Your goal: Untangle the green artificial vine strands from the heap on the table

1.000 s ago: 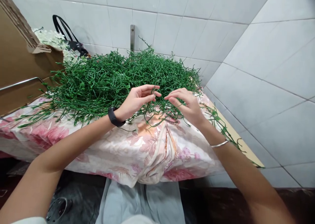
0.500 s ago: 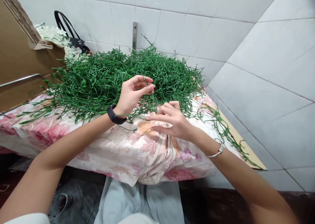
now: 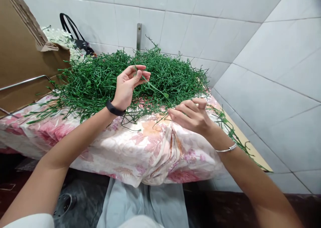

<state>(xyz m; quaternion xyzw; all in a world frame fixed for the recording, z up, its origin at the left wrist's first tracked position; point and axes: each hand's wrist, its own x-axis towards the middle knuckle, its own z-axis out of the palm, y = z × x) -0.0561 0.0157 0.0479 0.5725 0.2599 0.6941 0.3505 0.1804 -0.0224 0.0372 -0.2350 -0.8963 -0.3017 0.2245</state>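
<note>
A large heap of thin green plastic stems [image 3: 100,77] lies on a table with a flowered cloth [image 3: 120,144]. Over the heap's middle, my left hand [image 3: 127,86] pinches one green stem [image 3: 155,87] between thumb and fingers. That stem slants down to the right, toward my right hand [image 3: 192,114]. My right hand is at the heap's front right edge, its thumb and index finger pressed together on the end of a green stem; whether it is the same stem I cannot tell.
At the left stands a cardboard box [image 3: 22,50] with a metal rod [image 3: 27,82] before it. White flowers [image 3: 59,37] and a black-handled bag [image 3: 84,46] are behind. More green stems [image 3: 234,137] lie at the right edge, beside the tiled wall [image 3: 271,87].
My left hand has moved up and left with its stem. My right hand has moved right, its fingers going from spread to pinched. A longer stretch of stem shows between the hands.
</note>
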